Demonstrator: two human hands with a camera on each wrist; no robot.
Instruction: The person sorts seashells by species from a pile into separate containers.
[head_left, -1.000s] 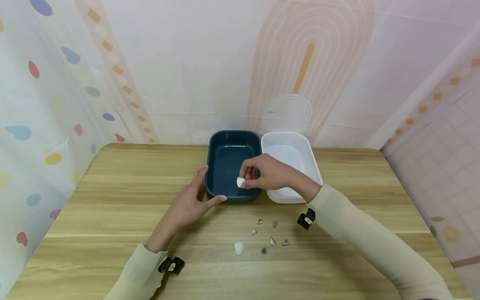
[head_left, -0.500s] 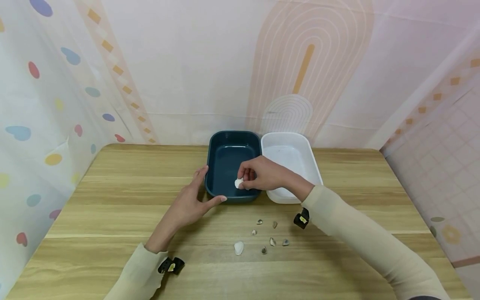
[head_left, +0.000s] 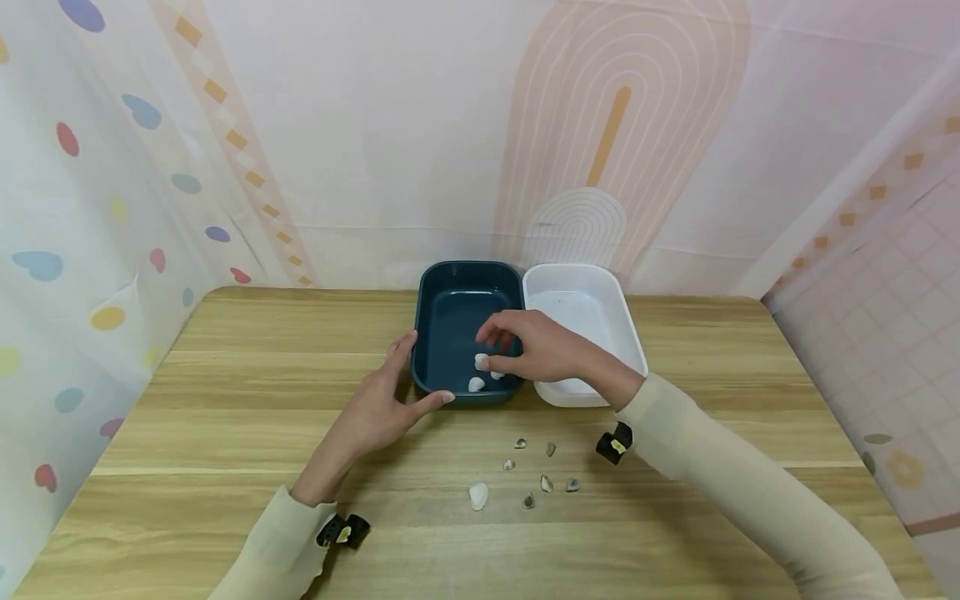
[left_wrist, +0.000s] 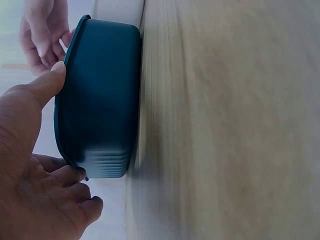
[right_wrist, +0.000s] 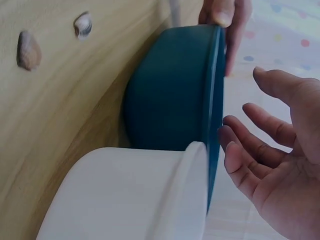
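My left hand (head_left: 375, 408) grips the near left corner of a dark teal tray (head_left: 450, 279), thumb on the front rim and fingers along the left side. Over the tray's right part is my right hand (head_left: 543, 346); its fingers are spread apart, and the right wrist view shows nothing between them. A white shell (head_left: 481, 362) appears just by the right thumb tip, a second white shell (head_left: 476, 384) lies near the tray's front wall, and a third is partly hidden under the hand. Another white shell (head_left: 478, 496) lies on the table, left of several small brownish shells (head_left: 546, 483).
A white tray (head_left: 622, 312) stands directly right of the teal one, partly covered by the right forearm. Both sit on a wooden table (head_left: 300, 350), near its back edge. Patterned cloth (head_left: 390, 150) hangs behind and at both sides.
The right hand's fingers have parted and let go of the white shell. White shells have come into sight inside the teal tray. My left hand has stayed in place.
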